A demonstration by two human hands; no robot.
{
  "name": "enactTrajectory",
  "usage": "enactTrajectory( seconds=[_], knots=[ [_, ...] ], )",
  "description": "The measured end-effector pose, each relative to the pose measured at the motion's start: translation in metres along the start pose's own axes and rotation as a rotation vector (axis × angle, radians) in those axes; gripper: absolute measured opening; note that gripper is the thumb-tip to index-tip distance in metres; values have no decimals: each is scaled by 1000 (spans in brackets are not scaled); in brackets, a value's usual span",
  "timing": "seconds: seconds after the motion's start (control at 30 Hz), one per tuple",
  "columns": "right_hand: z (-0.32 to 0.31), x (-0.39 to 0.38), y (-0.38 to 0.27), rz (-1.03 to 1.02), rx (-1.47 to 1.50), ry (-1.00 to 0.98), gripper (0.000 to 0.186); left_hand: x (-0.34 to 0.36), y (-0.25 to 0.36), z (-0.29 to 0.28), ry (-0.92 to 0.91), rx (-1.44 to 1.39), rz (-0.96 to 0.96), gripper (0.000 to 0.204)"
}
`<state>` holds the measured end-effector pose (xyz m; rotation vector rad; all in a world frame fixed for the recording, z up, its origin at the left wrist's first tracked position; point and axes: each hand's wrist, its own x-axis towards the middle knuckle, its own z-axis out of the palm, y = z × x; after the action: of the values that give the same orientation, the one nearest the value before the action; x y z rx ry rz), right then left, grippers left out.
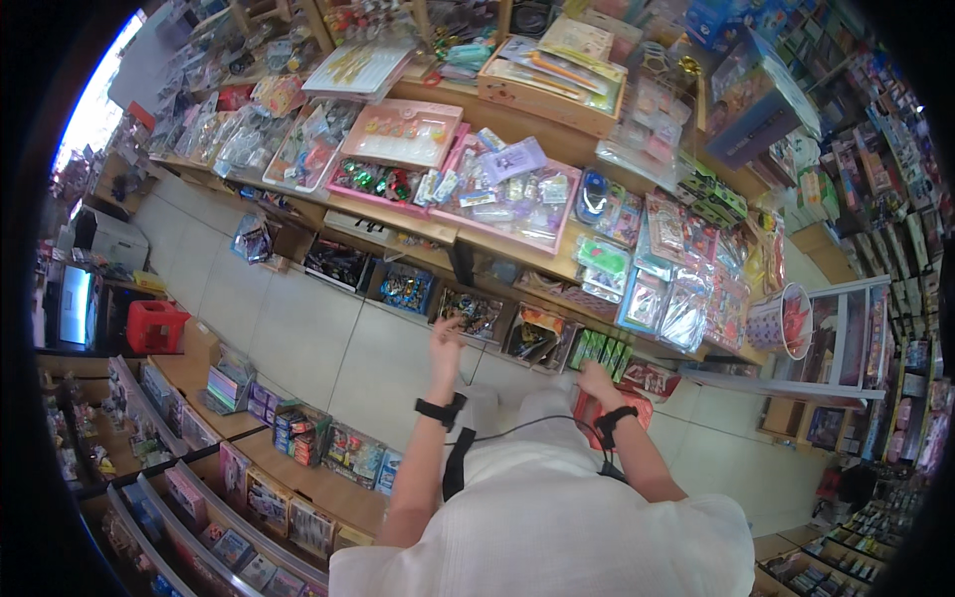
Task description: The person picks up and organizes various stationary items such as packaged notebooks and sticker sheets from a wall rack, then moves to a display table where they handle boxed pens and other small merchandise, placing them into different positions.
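My left hand [447,335] reaches over a low box of small dark and gold items [472,311], its fingers apart and nothing seen in them. Whether the fingertips touch the items I cannot tell. Farther right, my right hand [596,380] is closed, its fingers curled beside a row of green packets [600,352] in a low box. What it grips, if anything, is hidden. Below that hand, partly behind the wrist, is a red plastic basket or stool [640,411]. Between my hands stands a box with orange and dark packets [537,333].
A display counter above the boxes carries pink trays [507,244] of small bagged goods and clear-wrapped packs [681,308]. A white bucket [781,320] stands at its right end. Behind me at left run shelves [224,423]; a red crate [156,326] sits near a lit screen [75,303].
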<state>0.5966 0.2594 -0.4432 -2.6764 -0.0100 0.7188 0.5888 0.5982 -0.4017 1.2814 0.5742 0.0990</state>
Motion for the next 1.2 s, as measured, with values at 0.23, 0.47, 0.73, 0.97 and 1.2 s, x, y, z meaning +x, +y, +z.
enactTrajectory(
  seconds=[0.23,0.47,0.73,0.97,1.2],
  knots=[
    [24,18,-165,-45,5,75,26,32,65,-122,183,-31,-113,34],
    [-40,75,-256,-205,245,343,20,55,59,-106,-17,26,-267,34],
    [-97,186,-266,-203,202,810,51,74,94,-78,-147,134,-268,32],
    [-120,239,-266,-139,263,710,9,125,126,-60,-188,128,-236,28],
    [-159,225,-290,-251,784,772,7,198,147,-18,-419,149,-170,32]
  ],
)
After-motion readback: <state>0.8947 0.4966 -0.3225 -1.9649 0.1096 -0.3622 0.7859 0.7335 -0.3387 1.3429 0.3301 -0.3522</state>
